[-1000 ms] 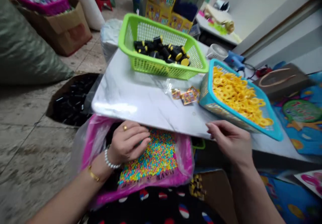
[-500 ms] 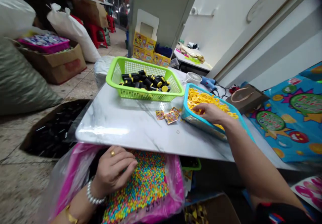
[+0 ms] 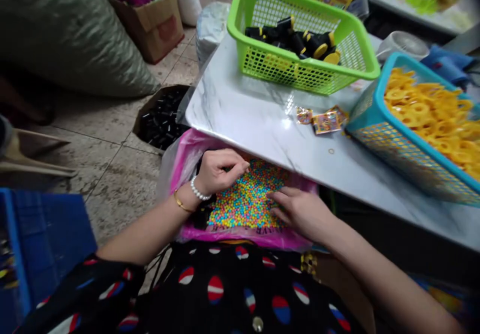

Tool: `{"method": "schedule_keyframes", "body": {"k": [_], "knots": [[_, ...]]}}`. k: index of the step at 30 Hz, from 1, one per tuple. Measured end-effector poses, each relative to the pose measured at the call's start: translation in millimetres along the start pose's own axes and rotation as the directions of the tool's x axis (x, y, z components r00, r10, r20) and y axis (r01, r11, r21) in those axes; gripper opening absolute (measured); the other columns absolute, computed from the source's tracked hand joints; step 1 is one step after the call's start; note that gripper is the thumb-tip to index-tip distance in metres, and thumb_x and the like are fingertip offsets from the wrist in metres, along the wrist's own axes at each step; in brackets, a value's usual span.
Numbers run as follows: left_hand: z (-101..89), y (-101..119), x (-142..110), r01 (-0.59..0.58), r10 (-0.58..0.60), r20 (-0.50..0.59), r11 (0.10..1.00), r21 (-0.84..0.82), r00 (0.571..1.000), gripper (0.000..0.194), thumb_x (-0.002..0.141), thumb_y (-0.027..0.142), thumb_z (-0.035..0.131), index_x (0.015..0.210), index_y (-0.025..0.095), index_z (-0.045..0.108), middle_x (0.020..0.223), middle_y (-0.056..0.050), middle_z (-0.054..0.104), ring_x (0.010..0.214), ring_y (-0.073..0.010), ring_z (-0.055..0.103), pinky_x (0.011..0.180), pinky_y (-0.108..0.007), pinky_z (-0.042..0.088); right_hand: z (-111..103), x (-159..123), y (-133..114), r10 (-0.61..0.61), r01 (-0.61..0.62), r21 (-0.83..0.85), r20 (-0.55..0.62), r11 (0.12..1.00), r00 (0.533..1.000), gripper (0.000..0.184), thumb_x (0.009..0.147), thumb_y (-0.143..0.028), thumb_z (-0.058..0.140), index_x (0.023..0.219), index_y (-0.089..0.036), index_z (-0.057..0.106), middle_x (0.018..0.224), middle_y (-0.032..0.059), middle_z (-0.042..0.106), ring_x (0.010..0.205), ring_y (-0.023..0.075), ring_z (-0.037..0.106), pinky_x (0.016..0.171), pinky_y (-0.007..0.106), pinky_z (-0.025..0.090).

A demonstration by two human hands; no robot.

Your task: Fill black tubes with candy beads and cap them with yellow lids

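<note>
A pink tray lined with clear plastic (image 3: pixel 187 156) sits on my lap under the table edge, filled with small multicoloured beads (image 3: pixel 247 199). My left hand (image 3: pixel 219 171) rests at the tray's left side, fingers curled together in a pinch over the beads; what they hold is too small to see. My right hand (image 3: pixel 300 211) lies on the beads at the right, fingers stretched out and pressed into them. A pearl bracelet and a gold bangle circle my left wrist.
A white marble-pattern table (image 3: pixel 262 129) carries a green basket (image 3: pixel 300 69) of black and yellow parts, a blue basket (image 3: pixel 397 144) of yellow rings and small printed packets (image 3: pixel 322 120). A box of black parts (image 3: pixel 161 119) stands on the floor, a blue crate (image 3: pixel 45 239) at left.
My right hand has left the blue basket of yellow rings and come down onto the beads. The view has tilted down toward my lap. My left hand stays at the beads.
</note>
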State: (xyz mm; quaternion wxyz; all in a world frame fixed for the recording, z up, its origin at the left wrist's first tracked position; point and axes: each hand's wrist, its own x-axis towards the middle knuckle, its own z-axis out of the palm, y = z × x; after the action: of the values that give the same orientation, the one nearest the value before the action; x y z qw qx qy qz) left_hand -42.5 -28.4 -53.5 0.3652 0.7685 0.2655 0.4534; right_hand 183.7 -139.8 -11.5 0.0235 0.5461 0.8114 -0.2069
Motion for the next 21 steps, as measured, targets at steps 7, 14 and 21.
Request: {"method": "schedule_keyframes", "body": {"k": [7,14,21], "knots": [[-10.8,-11,-10,0.086,-0.092,-0.076,0.994,-0.071,0.993,0.04,0.094,0.039,0.053,0.068,0.015,0.072,0.066,-0.006,0.07,0.058,-0.0099,0.061,0.056,-0.023,0.048,80,11,-22,0.111,-0.156,0.172,0.242,0.973,0.964,0.042,0.087,-0.02,0.052,0.128,-0.011,0.052,0.114,0.0158,0.061,0.098,0.0235,0.063,0.083,0.031,0.047],[-8.1,-15,-5,0.147,-0.203,-0.119,0.919,-0.367,0.972,0.054,0.096,0.053,0.041,0.069,0.018,0.072,0.071,-0.006,0.07,0.058,-0.0116,0.061,0.05,-0.025,0.045,41,48,-60,0.054,-0.053,0.006,-0.036,0.999,0.998,0.028,0.094,-0.027,0.048,0.118,-0.017,0.059,0.11,0.0136,0.06,0.097,0.025,0.06,0.08,0.035,0.049],[-12.6,-7,-3,0.191,-0.181,0.067,0.956,-0.224,0.981,0.032,0.091,0.038,0.057,0.073,0.017,0.073,0.075,-0.006,0.071,0.069,-0.0139,0.065,0.06,-0.025,0.05,58,90,-105,-0.306,0.306,-0.009,-0.032,0.952,0.952,0.028,0.095,-0.018,0.041,0.119,-0.018,0.055,0.115,0.0114,0.059,0.092,0.0246,0.059,0.065,0.034,0.052]]}}
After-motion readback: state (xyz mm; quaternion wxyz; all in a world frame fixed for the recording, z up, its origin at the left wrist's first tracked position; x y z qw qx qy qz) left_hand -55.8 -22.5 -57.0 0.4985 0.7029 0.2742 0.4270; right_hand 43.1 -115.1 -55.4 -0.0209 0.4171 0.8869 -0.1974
